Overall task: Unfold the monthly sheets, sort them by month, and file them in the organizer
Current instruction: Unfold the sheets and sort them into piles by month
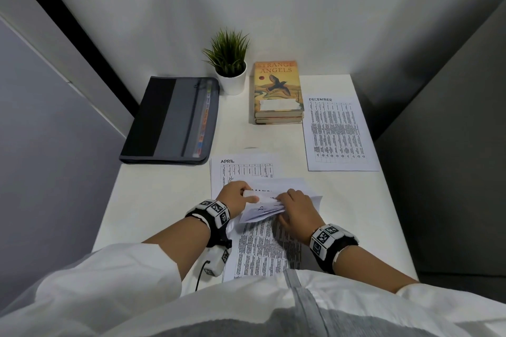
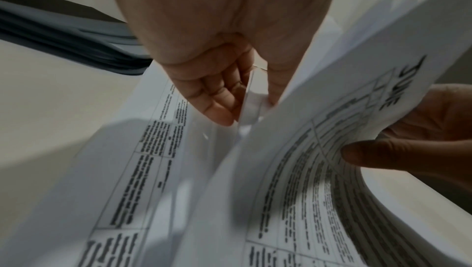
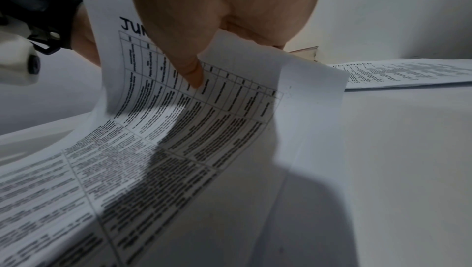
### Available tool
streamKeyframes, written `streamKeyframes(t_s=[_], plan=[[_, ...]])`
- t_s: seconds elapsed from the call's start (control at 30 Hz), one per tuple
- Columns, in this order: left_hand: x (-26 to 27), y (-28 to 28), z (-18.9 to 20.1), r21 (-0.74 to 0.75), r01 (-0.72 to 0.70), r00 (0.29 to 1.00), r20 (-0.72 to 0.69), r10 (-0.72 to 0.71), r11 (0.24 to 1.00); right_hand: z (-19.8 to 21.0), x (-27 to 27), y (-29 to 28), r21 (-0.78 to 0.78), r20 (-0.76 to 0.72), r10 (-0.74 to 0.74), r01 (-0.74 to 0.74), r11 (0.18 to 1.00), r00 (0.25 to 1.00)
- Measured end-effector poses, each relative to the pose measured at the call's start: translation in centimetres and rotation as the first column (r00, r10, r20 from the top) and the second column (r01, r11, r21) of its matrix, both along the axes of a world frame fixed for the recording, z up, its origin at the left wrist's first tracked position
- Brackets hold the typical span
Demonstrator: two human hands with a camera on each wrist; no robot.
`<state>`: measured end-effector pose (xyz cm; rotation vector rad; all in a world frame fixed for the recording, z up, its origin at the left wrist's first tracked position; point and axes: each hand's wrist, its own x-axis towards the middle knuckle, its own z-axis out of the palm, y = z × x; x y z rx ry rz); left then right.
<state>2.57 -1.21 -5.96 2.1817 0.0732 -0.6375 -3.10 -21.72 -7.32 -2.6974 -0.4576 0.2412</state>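
In the head view, the partly folded sheet [image 1: 262, 206] between the left hand [image 1: 236, 195] and right hand [image 1: 297, 209] hides most of a heading on the paper beneath it, so that month cannot be read, and the APRIL sheet [image 1: 243, 169] is covered over its lower part. The table print on the DECEMBER sheet [image 1: 338, 133] at the right of the frame is too small to read. In the left wrist view the organizer [image 2: 63, 37] is blurred and cut by the left edge.
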Motion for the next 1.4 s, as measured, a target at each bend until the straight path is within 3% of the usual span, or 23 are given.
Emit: streamKeyframes(t_s=[0.2, 0.33, 0.53, 0.63, 0.7, 0.8, 0.93, 1.17, 1.3, 1.4], plan=[[0.0, 0.6, 0.4, 0.073, 0.034, 0.998, 0.055, -0.038, 0.997, 0.0, -0.1, -0.5, 0.015, 0.087, -0.034, 0.032, 0.999, 0.996], [0.1, 0.7, 0.2, 0.079, 0.035, 0.997, 0.061, -0.040, 0.996, 0.2, 0.2, -0.6, 0.089, 0.047, -0.025, 0.021, 0.996, 0.999], [0.0, 0.3, -0.2, 0.025, -0.011, 0.999, 0.033, 0.010, 1.000, 0.9, 0.4, -0.3, 0.257, -0.171, -0.161, 0.202, 0.945, 0.972], [-0.1, 0.3, -0.2, -0.017, -0.009, 0.999, 0.035, 0.009, 1.000, 1.4, 1.7, -0.3, 0.320, -0.351, -0.312, 0.426, 0.846, 0.883], [-0.1, 0.3, -0.3, -0.038, -0.006, 0.999, 0.037, 0.007, 0.999, 2.0, 2.6, -0.4, 0.288, -0.466, -0.317, 0.481, 0.828, 0.826], [-0.2, 0.3, -0.3, -0.040, 0.009, 0.999, 0.047, -0.007, 0.999, 2.5, 3.4, -0.3, 0.178, -0.509, -0.272, 0.409, 0.895, 0.817], [-0.3, 0.4, -0.4, -0.049, 0.003, 0.999, 0.043, -0.001, 0.999, 2.4, 3.5, 0.2, 0.021, -0.339, -0.248, 0.270, 0.963, 0.908], [-0.6, 0.4, 0.4, -0.081, -0.025, 0.999, 0.023, 0.027, 0.996, 1.2, 3.2, 0.6, -0.243, -0.162, -0.071, 0.030, 0.970, 0.984], [-0.6, 0.4, 1.1, -0.029, 0.002, 0.999, 0.049, 0.000, 1.000, 1.4, 3.5, 0.1, -0.169, -0.048, 0.002, -0.010, 0.986, 0.999], [-0.6, 0.2, 1.5, -0.058, -0.009, 0.999, 0.036, 0.011, 0.998, 1.7, 3.1, 0.2, -0.092, -0.056, 0.086, -0.091, 0.992, 0.995]])
